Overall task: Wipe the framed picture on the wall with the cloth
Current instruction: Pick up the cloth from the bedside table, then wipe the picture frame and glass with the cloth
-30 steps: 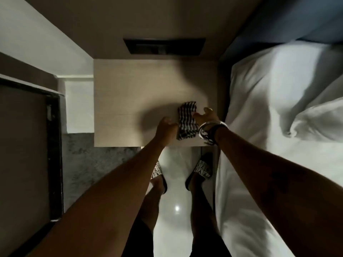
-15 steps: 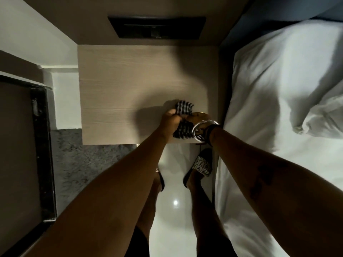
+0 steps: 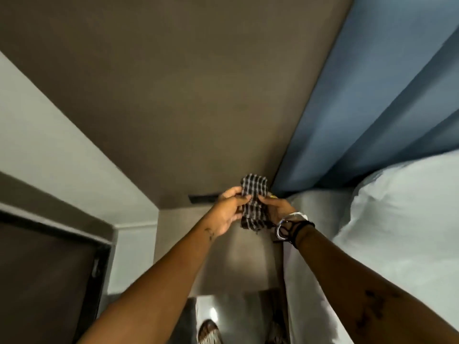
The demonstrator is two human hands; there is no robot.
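The view has swung up off the bedside table since a moment ago; brown wall now fills the upper frame. At centre, the checked cloth is off the table and raised, pinched between both hands: left hand closed on its left edge, right hand on its right. The white bed lies at right, and no framed picture is in sight
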